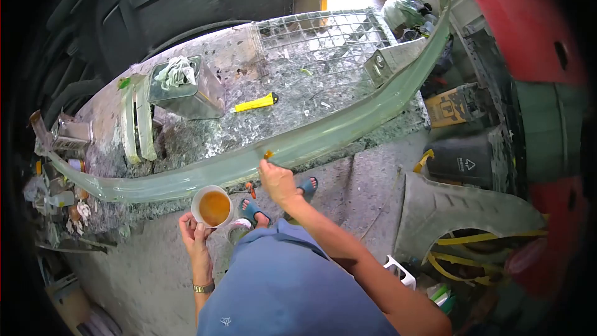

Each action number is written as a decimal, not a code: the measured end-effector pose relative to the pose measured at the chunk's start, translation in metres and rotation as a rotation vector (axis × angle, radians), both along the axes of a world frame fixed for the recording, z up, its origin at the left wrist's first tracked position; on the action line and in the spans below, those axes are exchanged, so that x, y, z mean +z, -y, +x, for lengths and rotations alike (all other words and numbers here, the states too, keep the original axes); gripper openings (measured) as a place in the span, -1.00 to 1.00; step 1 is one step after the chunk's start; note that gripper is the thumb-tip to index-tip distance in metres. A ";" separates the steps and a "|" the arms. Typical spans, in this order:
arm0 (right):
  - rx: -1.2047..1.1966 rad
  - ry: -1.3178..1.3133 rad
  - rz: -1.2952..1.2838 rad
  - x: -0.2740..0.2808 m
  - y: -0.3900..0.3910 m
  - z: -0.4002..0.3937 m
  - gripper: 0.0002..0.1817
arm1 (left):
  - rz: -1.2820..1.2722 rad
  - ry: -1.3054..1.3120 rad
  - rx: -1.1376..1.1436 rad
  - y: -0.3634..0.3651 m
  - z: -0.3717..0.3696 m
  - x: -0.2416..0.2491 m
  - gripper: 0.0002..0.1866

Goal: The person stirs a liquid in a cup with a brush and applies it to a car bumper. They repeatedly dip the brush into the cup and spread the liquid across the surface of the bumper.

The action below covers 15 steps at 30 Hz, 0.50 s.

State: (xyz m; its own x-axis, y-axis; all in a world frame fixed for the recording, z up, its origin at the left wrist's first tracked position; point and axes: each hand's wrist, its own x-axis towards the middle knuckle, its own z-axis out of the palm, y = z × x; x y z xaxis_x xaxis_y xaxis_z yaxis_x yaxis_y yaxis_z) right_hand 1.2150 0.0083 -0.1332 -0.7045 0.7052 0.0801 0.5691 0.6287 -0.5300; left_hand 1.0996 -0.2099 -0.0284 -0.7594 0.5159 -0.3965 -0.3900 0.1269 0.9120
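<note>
In my left hand point(196, 236) is a white cup point(212, 190) with amber liquid point(215, 209) inside, gripped by its side and held near the front edge of the bench. My right hand point(278, 182) is closed around a small brush point(268, 154); its amber-wet tip shows above the fingers, while the handle is mostly hidden. That tip is over or against a long, curved, glossy translucent green panel point(230, 172) along the front of the bench; contact is hard to make out. Both ends of the panel bend up and away from me.
On the stained workbench point(242, 134) are a square metal tin point(193, 96) with a crumpled white cloth point(176, 72), a yellow utility knife point(256, 102) and a wire grid point(317, 34). A grey fender point(429, 211) stands at right, below a black bin point(460, 160). An open can point(239, 230) sits by my feet.
</note>
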 end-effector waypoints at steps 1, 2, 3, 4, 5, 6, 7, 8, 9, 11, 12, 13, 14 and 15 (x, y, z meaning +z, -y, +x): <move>0.017 -0.023 -0.066 0.002 0.003 -0.001 -0.89 | 0.007 0.007 -0.017 0.002 -0.002 -0.001 -0.60; 0.036 -0.048 -0.133 0.005 0.004 0.000 -0.87 | 0.012 0.012 -0.031 0.001 -0.004 -0.002 -0.61; 0.032 -0.054 -0.128 0.008 0.005 0.002 -0.87 | 0.016 0.007 -0.036 0.000 -0.006 -0.001 -0.61; 0.030 -0.101 -0.208 0.015 0.005 0.006 -0.87 | 0.010 0.020 -0.039 -0.001 -0.006 0.000 -0.62; 0.032 -0.148 -0.288 0.021 0.003 0.011 -0.85 | 0.003 0.033 -0.039 -0.003 -0.005 0.002 -0.63; 0.037 -0.154 -0.288 0.021 -0.001 0.018 -0.85 | 0.003 0.027 -0.035 -0.007 -0.003 0.006 -0.63; -0.005 -0.172 -0.307 0.020 -0.008 0.027 -0.85 | 0.014 0.017 -0.034 -0.013 -0.002 0.012 -0.64; -0.044 -0.191 -0.327 0.021 -0.015 0.034 -0.84 | 0.023 0.007 -0.030 -0.018 0.000 0.017 -0.64; -0.038 -0.199 -0.332 0.022 -0.023 0.039 -0.84 | 0.019 -0.002 -0.025 -0.019 0.001 0.019 -0.64; -0.007 -0.166 -0.319 0.026 -0.043 0.039 -0.86 | 0.033 0.006 -0.062 -0.023 0.002 0.020 -0.64; -0.003 -0.173 -0.322 0.026 -0.049 0.033 -0.86 | 0.033 0.001 -0.073 -0.024 0.003 0.019 -0.63; 0.047 -0.199 -0.240 0.024 -0.055 0.027 -0.87 | 0.030 -0.005 -0.071 -0.025 0.005 0.019 -0.63; 0.095 -0.223 -0.158 0.024 -0.059 0.022 -0.87 | 0.023 -0.002 -0.085 -0.026 0.006 0.019 -0.63; 0.096 -0.227 -0.162 0.023 -0.059 0.018 -0.87 | 0.017 0.001 -0.100 -0.026 0.008 0.020 -0.63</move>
